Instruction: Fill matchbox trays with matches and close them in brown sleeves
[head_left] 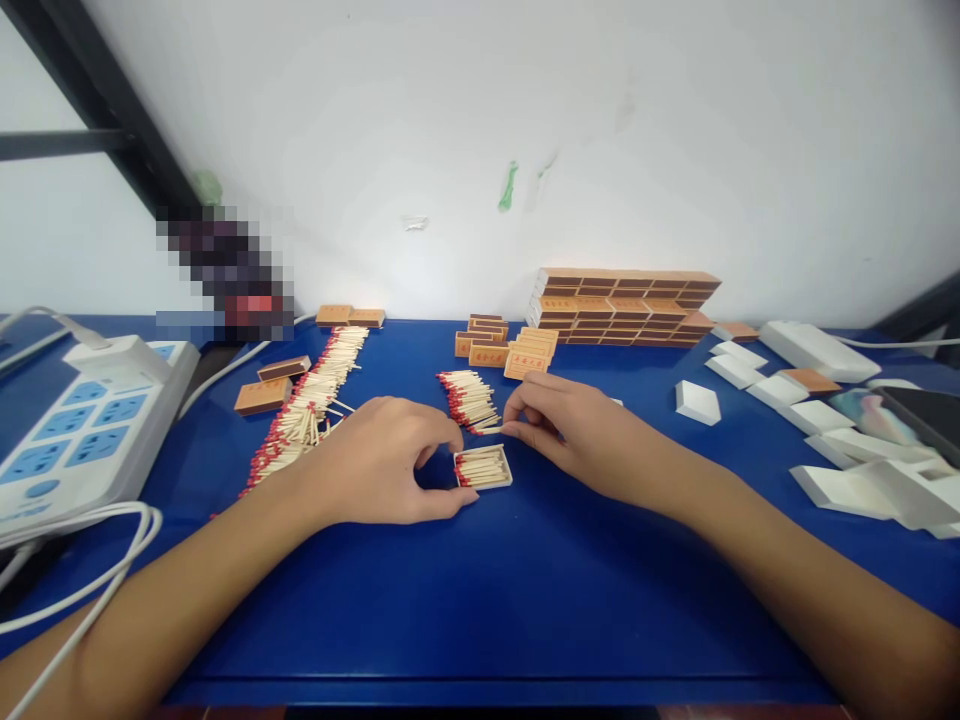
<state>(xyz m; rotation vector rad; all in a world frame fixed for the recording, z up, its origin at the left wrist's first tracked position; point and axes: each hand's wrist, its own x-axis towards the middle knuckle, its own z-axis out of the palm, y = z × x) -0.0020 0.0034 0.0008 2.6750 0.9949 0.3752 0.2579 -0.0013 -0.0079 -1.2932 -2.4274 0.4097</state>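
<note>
A white matchbox tray (511,472) lies on the blue table, filled with red-headed matches (480,466). My left hand (390,462) steadies its left end between thumb and forefinger. Just behind the tray is a small pile of matches (466,400), heads to the left. My right hand (559,425) pinches the plain end of a match (490,431) at the near side of this pile. To the left, a long row of matches (337,365) runs away from me, partly hidden by my left hand and forearm.
Stacked matchboxes (622,308) stand against the wall, with orange sleeves (487,352) beside them. White trays (765,390) lie at the right near a phone (926,415). A power strip (97,420) with white cables and more matchboxes (262,396) occupy the left.
</note>
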